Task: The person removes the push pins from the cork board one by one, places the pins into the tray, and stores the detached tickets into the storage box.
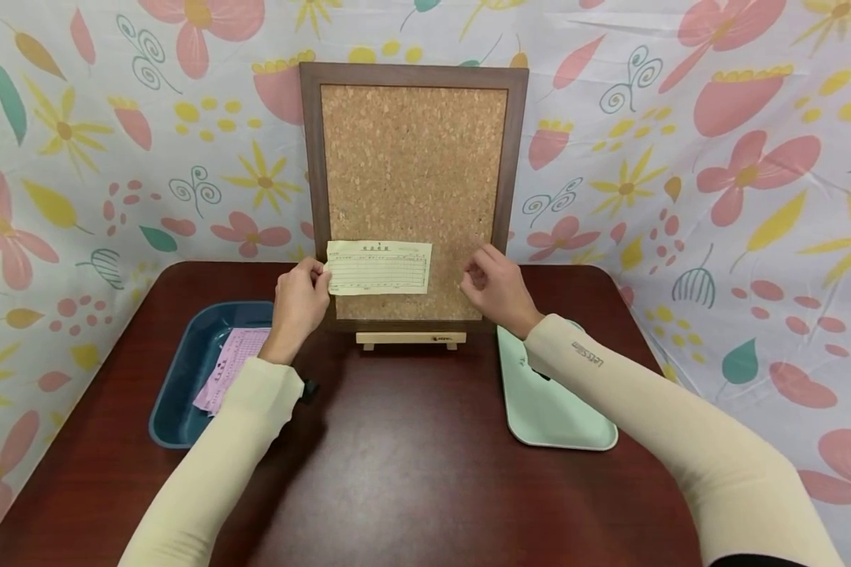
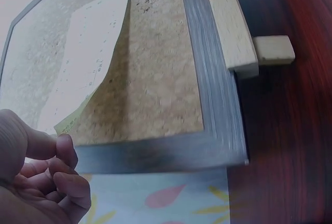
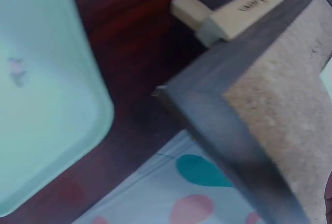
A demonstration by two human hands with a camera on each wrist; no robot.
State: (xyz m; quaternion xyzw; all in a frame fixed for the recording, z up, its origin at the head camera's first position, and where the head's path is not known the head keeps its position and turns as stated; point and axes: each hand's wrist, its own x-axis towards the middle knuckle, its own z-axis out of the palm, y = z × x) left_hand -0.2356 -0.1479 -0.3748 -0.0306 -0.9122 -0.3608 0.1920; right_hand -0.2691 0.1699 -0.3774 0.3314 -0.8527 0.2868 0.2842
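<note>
A pale yellow-green printed form (image 1: 379, 268) lies across the lower part of a cork board (image 1: 414, 157). My left hand (image 1: 301, 303) pinches the form's left edge between thumb and fingers. In the left wrist view the form (image 2: 91, 53) bows away from the cork near that pinched corner. A small dark spot shows at its top edge; I cannot tell what it is. My right hand (image 1: 498, 287) is in front of the board's lower right, apart from the form, with its fingers bent. Whether its fingertips hold something small is hidden.
A dark blue tray (image 1: 166, 409) with pink printed slips (image 1: 235, 358) stands at the left. A pale green tray (image 1: 563, 425) with tiny items in it lies at the right, under my right forearm. The framed board leans on a wooden stand (image 1: 411, 339) before a flowered cloth.
</note>
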